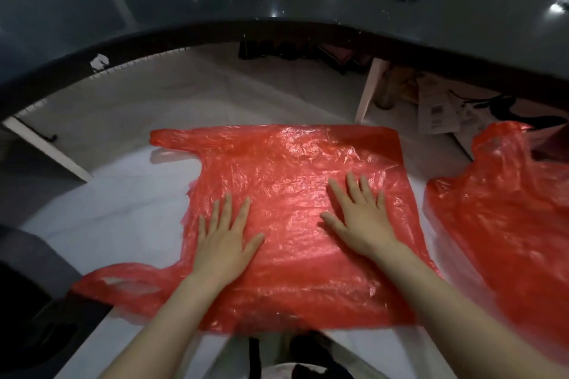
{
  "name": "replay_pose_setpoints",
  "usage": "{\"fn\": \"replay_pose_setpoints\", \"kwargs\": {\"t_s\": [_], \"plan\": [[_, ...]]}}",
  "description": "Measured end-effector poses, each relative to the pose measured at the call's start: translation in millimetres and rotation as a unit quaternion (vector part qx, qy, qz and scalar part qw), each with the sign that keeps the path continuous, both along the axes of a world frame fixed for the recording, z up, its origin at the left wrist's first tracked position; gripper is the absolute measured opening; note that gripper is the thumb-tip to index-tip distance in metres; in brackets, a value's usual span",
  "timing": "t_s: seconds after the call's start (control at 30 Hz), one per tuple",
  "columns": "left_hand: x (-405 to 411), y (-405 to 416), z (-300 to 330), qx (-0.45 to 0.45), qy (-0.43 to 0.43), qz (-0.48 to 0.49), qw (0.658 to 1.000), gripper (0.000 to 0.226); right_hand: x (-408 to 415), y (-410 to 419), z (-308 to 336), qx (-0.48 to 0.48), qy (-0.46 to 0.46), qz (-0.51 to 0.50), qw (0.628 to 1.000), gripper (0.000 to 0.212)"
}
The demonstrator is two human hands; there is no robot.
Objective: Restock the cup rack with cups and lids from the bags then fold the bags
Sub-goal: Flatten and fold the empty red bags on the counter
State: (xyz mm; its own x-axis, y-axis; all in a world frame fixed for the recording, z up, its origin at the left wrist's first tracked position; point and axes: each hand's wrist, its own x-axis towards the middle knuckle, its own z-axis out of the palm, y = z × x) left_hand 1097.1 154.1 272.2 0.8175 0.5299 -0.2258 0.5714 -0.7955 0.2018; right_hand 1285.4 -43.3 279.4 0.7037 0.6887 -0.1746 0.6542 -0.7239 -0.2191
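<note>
Both flat palms, left hand (222,243) and right hand (358,223), are pressing the crinkled red plastic bag (295,163) mid-table; second red bag (505,224) at the right edge is waiting unfolded.

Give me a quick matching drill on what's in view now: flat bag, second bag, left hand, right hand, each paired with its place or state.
Things:
1. flat bag
2. second bag
3. left hand
4. right hand

Places or states:
A. crumpled, off to the right
B. pressing flat, near the handles
C. spread out under both hands
D. pressing flat, on the bag's middle

Pairs: 1-C, 2-A, 3-B, 4-D
</note>
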Motion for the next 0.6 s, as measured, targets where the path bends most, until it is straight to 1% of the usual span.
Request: {"fn": "replay_pose_setpoints", "kwargs": {"t_s": [0.1, 0.17, 0.27, 0.43, 0.5, 0.6], "plan": [[-9, -2, 13, 0.002, -0.103, 0.009, 0.995, 0.08, -16, -20, 21, 0.085, -0.046, -0.016, 0.995, 0.063], [-19, -5, 20, 0.003, -0.15, 0.022, 0.988, 0.077, -31, -41, 30, 0.121, -0.055, -0.03, 0.991, 0.059], [-35, -14, 24, -0.016, -0.174, 0.046, 0.984, 0.071, -53, -73, 30, 0.129, -0.033, -0.044, 0.99, 0.052], [-65, -19, 25, -0.019, -0.176, 0.065, 0.982, 0.065, -83, -116, 16, 0.136, -0.02, -0.105, 0.985, 0.046], [-75, -15, 27, -0.024, -0.186, 0.086, 0.978, 0.058, -89, -129, 11, 0.124, -0.008, -0.103, 0.987, 0.051], [-86, -11, 28, -0.042, -0.186, 0.108, 0.976, 0.052, -92, -143, -1, 0.043, 0.013, -0.051, 0.998, 0.074]]}}
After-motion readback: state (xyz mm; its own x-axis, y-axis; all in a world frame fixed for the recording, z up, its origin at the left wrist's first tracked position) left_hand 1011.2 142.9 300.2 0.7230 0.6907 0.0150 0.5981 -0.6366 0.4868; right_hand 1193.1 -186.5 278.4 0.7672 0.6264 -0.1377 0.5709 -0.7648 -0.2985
